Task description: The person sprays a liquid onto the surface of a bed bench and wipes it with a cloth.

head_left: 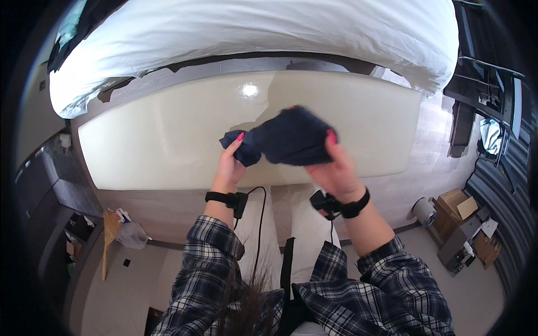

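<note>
A dark navy cloth item (290,138) stretches between my two hands over a cream, smooth-topped bench (138,138). It is wide at the right and pinched narrow towards the left; a small red spot shows on its upper edge. My left hand (230,164) grips the gathered left end, with the thumb on top. At the wide right end, my right hand (338,172) holds the cloth's edge between thumb and fingers, slightly blurred. The fingers behind the cloth are hidden. What kind of garment it is cannot be told.
A bed with a white cover (269,29) stands beyond the bench. On the floor at left are a straw broom (110,224) and a plastic bag (131,235). A cardboard box (454,203) and a grey cylindrical bin (423,212) stand at right. A black cable (264,218) hangs from my left wrist strap.
</note>
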`<state>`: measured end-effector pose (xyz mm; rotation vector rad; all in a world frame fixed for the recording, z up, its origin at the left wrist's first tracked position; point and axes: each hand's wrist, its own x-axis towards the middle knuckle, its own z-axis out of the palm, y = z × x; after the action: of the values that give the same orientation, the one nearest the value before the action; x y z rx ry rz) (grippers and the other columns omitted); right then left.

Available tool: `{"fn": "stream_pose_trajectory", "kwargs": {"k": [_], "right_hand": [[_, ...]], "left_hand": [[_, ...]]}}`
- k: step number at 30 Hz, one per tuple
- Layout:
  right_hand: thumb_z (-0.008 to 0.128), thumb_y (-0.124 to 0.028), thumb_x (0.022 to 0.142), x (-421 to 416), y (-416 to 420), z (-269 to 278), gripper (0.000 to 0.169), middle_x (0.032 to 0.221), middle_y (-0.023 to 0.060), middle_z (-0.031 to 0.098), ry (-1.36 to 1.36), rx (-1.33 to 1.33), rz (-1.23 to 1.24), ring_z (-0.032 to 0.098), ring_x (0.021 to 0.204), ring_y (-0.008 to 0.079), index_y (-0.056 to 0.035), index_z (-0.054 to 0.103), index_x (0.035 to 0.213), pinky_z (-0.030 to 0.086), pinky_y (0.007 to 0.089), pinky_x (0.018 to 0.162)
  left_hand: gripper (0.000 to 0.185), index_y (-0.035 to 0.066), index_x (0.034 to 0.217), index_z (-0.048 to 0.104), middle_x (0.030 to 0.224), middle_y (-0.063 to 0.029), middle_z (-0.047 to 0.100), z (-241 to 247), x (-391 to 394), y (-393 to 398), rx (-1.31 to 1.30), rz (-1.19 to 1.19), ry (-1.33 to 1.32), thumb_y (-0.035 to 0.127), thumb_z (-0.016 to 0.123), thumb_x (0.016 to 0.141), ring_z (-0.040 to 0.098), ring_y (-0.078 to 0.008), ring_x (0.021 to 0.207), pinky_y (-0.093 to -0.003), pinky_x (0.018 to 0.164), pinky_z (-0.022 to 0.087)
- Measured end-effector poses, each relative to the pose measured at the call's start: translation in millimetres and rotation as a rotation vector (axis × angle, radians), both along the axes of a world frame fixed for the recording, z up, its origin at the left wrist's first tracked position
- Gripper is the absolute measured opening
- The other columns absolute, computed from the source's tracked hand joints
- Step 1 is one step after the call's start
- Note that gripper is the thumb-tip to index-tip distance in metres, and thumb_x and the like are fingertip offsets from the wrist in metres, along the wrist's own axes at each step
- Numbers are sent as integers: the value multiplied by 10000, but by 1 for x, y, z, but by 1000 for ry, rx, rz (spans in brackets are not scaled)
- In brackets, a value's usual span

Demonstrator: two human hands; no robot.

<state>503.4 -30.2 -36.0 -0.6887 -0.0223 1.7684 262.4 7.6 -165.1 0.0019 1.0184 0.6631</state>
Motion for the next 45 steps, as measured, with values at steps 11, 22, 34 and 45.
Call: {"fn": "stream_pose_trajectory", "kwargs": {"k": [11, 22, 34, 45], "right_hand": [[356, -272, 1050, 110, -9, -106, 435, 1356, 98, 545, -435, -345, -185, 527, 1220, 202, -105, 437, 1443, 424, 371, 1017], [446, -105, 993, 111, -30, -114, 336, 1273, 105, 607, -339, -372, -583, 561, 1193, 223, 4, 538, 1297, 446, 370, 1020], [645, -97, 805, -78, 2, -125, 516, 1336, 161, 547, -1568, 565, 292, 445, 1319, 350, -47, 532, 1305, 350, 456, 1094], [743, -125, 797, -20, 32, -163, 498, 1005, 129, 609, -1909, -33, 47, 588, 898, 272, -28, 501, 1222, 488, 384, 811]], "left_hand": [[400, -9, 1319, 500, 1280, -121, 608, -15, -38, 24, -148, -342, -227, 243, 510, 1009, 629, -219, 1111, -329, 897, 530], [321, -19, 1285, 538, 1265, -113, 619, 18, 7, 17, 216, -216, 157, 147, 481, 1016, 621, -170, 1113, -289, 960, 493], [488, 80, 1389, 445, 1398, -88, 514, -25, 12, -6, -39, 40, -38, 395, 461, 1016, 504, -196, 1258, -405, 1035, 412], [315, 48, 1304, 512, 1272, -67, 601, -28, 14, 4, 250, -304, 372, 121, 524, 997, 598, -165, 1129, -319, 929, 509]]}}
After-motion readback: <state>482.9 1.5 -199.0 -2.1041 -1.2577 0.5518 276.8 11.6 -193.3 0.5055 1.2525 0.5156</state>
